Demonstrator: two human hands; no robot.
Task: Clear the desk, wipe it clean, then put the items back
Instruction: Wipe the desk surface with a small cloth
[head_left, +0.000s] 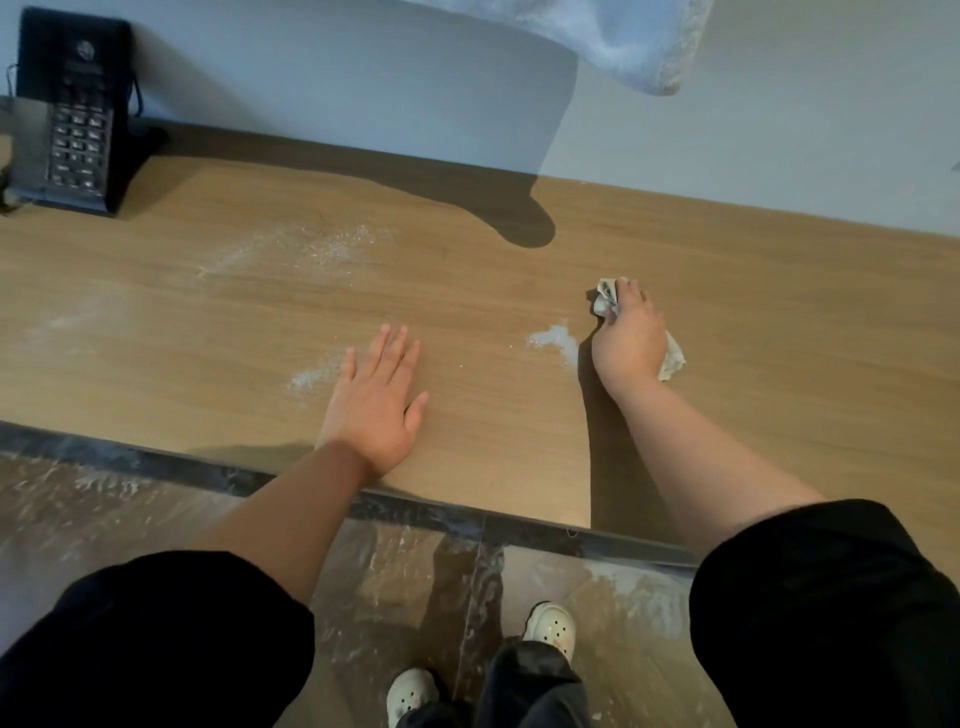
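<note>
While the left hand (374, 400) lies flat on the long brown wooden desk (779, 322), palm down with its fingers straight, it holds nothing. It sits near the front edge, about the middle. The right hand (631, 338) is farther back and to the right, with its fingers curled round a crumpled grey-white rag (607, 299). The rag pokes out past the fingertips and again at the outer side of the hand, and it rests on the desk top. It may be cloth or paper; the view is too blurry to say.

A small heap of white powder (556, 340) lies just beside the right hand, on its left. A thinner smear of powder (311, 376) lies just beside the left hand's little finger. More dusty powder (317, 247) is spread toward the back edge, left of the middle. A black desk phone with push buttons (67, 119) stands at the back left corner. A fluffy pale blue towel (623, 41) hangs above the back edge. Below the front edge are shiny brown floor tiles (395, 571) streaked with white, and two cream clogs with holes (550, 626).
</note>
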